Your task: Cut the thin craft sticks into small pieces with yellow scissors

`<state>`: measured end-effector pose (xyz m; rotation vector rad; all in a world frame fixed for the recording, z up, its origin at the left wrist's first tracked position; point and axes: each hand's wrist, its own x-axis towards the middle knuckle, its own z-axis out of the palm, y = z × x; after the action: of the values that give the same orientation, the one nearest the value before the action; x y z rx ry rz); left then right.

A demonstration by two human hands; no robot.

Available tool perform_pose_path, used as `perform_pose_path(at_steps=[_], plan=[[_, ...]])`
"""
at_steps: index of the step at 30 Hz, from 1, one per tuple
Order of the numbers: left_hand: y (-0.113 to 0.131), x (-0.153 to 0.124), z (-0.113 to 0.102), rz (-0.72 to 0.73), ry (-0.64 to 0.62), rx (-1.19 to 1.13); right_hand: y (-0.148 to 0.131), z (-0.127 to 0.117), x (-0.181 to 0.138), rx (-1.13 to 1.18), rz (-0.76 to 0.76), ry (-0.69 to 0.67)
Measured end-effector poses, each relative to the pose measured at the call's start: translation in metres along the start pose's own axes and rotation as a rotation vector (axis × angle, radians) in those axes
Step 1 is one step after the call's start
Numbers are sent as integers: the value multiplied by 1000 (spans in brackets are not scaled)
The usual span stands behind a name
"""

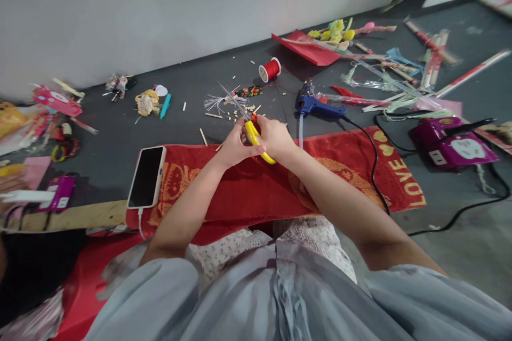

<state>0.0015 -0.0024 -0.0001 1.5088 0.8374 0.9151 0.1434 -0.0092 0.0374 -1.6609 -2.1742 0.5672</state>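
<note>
Both my hands are together above the front of the dark table, around a pair of scissors [251,129] with yellow handles. Its thin metal blades point away and to the left, over a bundle of white strands [218,102] and scattered small pale stick pieces [236,114]. My right hand [278,141] is closed around the handle side, its fingertips partly hidden. My left hand [236,146] is closed too, its thumb lying against the yellow handle. Something orange-red shows between the fingers; I cannot make out what it is.
A red towel [240,192] lies under my forearms, with a phone [147,177] charging at its left. A blue glue gun [320,106], red thread spool [270,70] and purple box [452,144] are to the right. Another person's hand [12,184] is at far left.
</note>
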Motion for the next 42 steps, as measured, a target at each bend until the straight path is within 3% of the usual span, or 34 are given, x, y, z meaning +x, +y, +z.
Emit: perform_pose_path(at_steps=[8, 32, 42], plan=[[1, 1, 0, 76, 2, 47, -2, -3, -1, -52, -15, -29], [-4, 2, -2, 92, -5, 72, -4, -5, -1, -80, -7, -68], [2, 4, -6, 129, 11, 74, -4, -5, -4, -77, 0, -14]])
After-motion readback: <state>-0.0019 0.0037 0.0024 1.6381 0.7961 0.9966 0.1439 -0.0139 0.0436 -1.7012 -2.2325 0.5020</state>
